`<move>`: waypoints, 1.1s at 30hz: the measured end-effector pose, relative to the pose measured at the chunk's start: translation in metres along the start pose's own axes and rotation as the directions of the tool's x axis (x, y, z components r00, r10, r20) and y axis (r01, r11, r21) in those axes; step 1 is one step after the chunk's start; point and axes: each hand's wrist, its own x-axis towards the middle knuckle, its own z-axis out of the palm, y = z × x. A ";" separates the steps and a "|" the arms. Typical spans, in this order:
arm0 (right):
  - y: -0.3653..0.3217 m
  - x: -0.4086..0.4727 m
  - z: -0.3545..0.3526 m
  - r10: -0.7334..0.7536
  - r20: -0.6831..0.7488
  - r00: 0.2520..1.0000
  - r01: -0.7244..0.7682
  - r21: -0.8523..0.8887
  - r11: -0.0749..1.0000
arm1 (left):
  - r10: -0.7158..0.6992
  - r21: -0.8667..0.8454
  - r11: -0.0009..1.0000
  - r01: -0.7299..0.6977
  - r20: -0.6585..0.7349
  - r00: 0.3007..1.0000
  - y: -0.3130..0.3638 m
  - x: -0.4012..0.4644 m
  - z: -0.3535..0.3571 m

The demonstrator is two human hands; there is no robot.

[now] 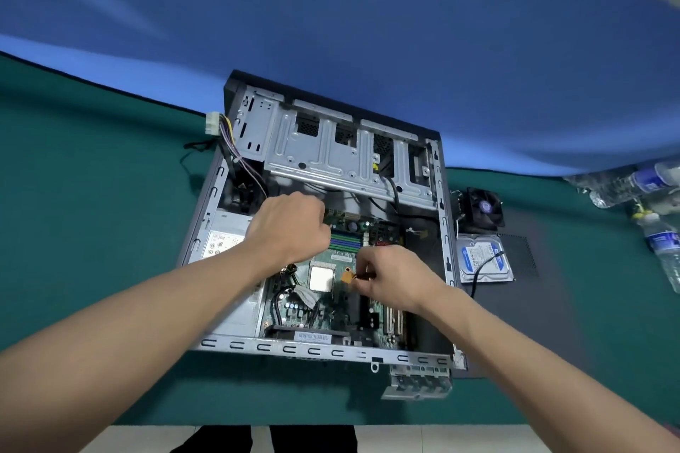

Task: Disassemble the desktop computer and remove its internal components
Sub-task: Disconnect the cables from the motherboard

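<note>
Green cloth covers the table (92,232), and two bare forearms reach up from the lower corners of the frame toward its middle. The open case (447,250) lies flat at the centre, its near rail running along the lower middle, a loose metal bracket (417,381) just below its right end.

The right hand (395,278), wrist bent inward, has its fingers curled and pinches an orange connector (346,277) just above the board (331,305), right of the square CPU (321,278). The left hand (290,226), slightly higher and left, is knuckles-up with fingers curled under into the case beside the blue and green memory slots (345,241); what its fingertips hold, if anything, is hidden.

Left of that wrist sits the grey power supply (224,235), its label showing. Farther up, the drive cage (331,151) spans the case's far side, and a white plug (212,124) on coloured wires hangs over the upper left corner.

Right of the case, on a dark panel (522,290), lie a hard drive (484,257) and, beyond it, a black fan (484,208). Water bottles (658,232) are at the right edge. A blue backdrop (368,29) fills the upper frame.
</note>
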 end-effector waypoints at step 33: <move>0.036 0.024 -0.070 0.416 -0.507 0.755 -0.238 0.379 0.894 | 0.064 0.099 0.993 -0.064 0.005 0.998 -0.007 0.042 -0.053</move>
